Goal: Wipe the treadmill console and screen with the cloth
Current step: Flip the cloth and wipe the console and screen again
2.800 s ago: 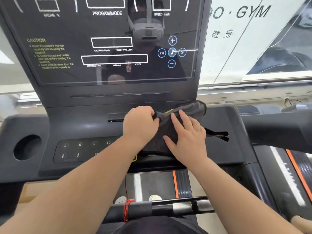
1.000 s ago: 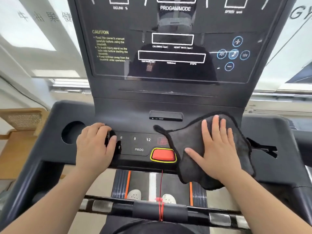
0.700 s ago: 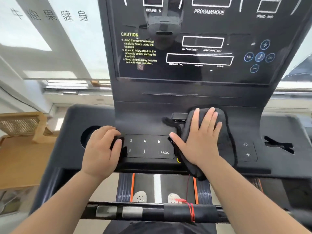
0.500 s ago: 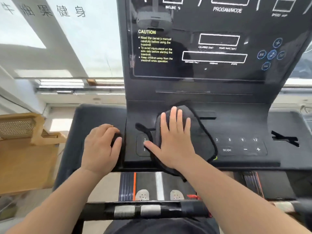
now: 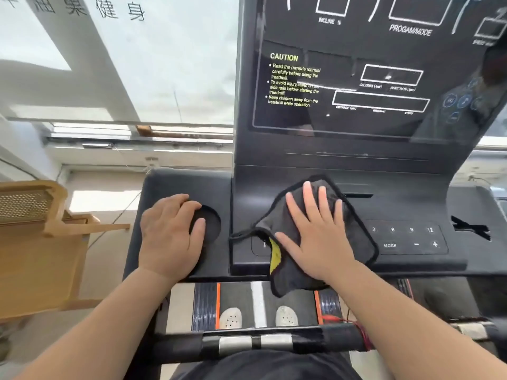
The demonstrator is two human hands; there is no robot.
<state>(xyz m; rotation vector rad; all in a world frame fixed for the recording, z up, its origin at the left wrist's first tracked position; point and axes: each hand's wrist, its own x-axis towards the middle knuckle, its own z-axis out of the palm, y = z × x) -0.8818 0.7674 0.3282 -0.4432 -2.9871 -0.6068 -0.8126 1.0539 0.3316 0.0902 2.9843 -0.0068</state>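
Dark cloth (image 5: 274, 220) lies mid-frame on the console (image 5: 411, 204), pressed flat under my right hand (image 5: 318, 237), fingers straight. My left hand (image 5: 170, 237) rests open on the cup holder (image 5: 212, 223) rim at centre left; the screen (image 5: 356, 91) rises above the cloth, nearer my right hand.

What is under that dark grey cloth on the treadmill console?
A yellow sliver and a button panel corner peek out beside the dark grey cloth. Everything else beneath is hidden by it and the flat right hand.

- The cloth (image 5: 359, 237) hides most of the left keypad (image 5: 259, 245) and all but a strip of a yellow patch (image 5: 275, 255).
- The screen (image 5: 384, 78) is cut off at the top and right; its smallest labels are blurred.
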